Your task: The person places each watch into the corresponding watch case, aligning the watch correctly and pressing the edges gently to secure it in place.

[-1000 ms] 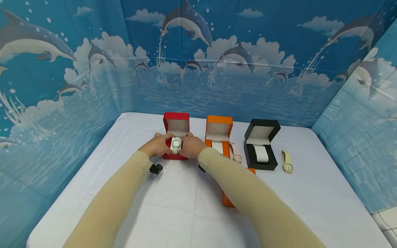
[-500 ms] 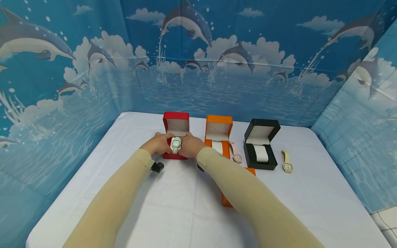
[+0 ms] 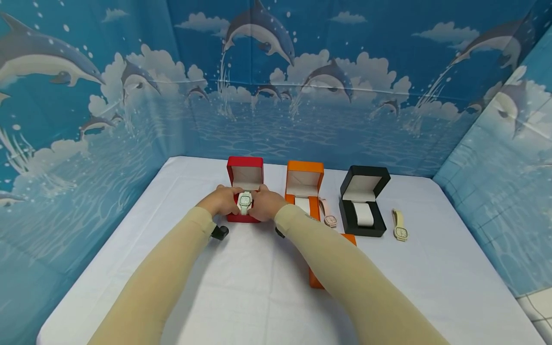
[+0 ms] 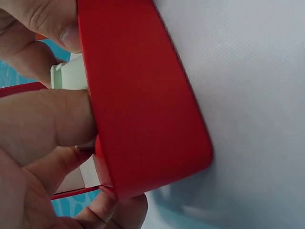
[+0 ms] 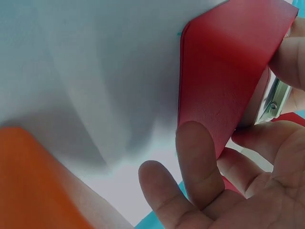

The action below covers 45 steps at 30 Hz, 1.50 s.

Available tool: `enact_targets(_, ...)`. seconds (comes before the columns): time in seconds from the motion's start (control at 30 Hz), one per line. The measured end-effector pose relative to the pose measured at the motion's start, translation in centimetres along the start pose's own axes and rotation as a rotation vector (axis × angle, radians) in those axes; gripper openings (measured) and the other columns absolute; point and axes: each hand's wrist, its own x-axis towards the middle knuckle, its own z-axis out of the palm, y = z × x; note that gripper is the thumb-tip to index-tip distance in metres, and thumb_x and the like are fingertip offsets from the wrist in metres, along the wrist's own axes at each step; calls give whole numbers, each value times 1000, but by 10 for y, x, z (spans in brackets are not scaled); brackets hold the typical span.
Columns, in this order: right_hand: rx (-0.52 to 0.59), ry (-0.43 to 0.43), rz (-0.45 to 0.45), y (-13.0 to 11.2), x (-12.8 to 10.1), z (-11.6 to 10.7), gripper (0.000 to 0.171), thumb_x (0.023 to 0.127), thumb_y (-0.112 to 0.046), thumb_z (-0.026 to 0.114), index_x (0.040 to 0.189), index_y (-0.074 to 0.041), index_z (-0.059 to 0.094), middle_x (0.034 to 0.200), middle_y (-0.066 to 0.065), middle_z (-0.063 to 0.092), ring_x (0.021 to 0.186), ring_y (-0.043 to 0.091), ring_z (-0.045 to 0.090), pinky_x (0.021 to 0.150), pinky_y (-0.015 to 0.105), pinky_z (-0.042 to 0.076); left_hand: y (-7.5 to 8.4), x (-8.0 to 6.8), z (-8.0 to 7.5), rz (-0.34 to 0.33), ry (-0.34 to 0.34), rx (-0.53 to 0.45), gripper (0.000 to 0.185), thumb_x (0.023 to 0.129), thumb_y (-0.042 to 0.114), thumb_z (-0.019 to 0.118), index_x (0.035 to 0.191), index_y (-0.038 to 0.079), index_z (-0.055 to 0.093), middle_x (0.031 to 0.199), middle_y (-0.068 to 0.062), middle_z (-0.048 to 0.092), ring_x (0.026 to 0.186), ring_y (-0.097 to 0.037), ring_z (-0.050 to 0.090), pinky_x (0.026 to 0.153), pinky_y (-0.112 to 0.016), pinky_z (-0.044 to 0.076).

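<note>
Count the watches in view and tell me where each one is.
3. A white watch sits in the red box, between both hands. A pink watch lies right of the orange box. A cream watch lies right of the black box. The arms may hide others.

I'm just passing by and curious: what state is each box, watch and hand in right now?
red box: lid open, upright
white watch: in the red box, gripped by both hands
left hand: holding watch
right hand: holding watch
orange box: open, cushion bare
black box: open, cushion bare
pink watch: lying loose
cream watch: lying loose
</note>
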Motion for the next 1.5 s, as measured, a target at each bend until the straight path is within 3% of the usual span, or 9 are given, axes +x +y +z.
enact_targets(0.23,-49,-13,1,-2,-2,-1,64,103,-41,60,156,-9,47,137,10,52,116,18,46,77,26,57,1,0,0,-21,-9,16,80,88,14,79,160,23,46,140,-23,46,128,-33,48,102,-48,56)
enact_targets(0.47,-87,-21,-2,-3,-3,-1,65,105,-41,56,158,-6,43,135,11,52,117,18,44,76,26,56,2,0,1,-1,-11,50,79,89,16,78,160,22,46,138,-22,48,126,-31,49,101,-47,56)
enact_targets(0.7,-110,-31,-20,-2,0,1,65,107,-42,54,160,-7,41,142,11,53,121,19,42,78,27,58,2,-2,0,-11,-25,36,80,89,15,79,161,23,45,137,-20,48,129,-31,48,93,-42,60)
enact_targets(0.97,-87,-34,-4,-2,0,0,68,106,-42,55,161,-6,39,142,12,49,121,19,44,78,27,57,3,-5,-1,6,-23,51,79,89,14,78,160,23,46,134,-20,50,126,-31,48,87,-39,60)
enact_targets(1.5,-103,-39,-14,-3,-1,-1,67,107,-42,54,161,-5,40,138,11,54,121,19,41,73,26,56,4,-4,-1,-1,-20,51,80,89,14,80,161,23,46,134,-19,50,126,-30,48,90,-40,61)
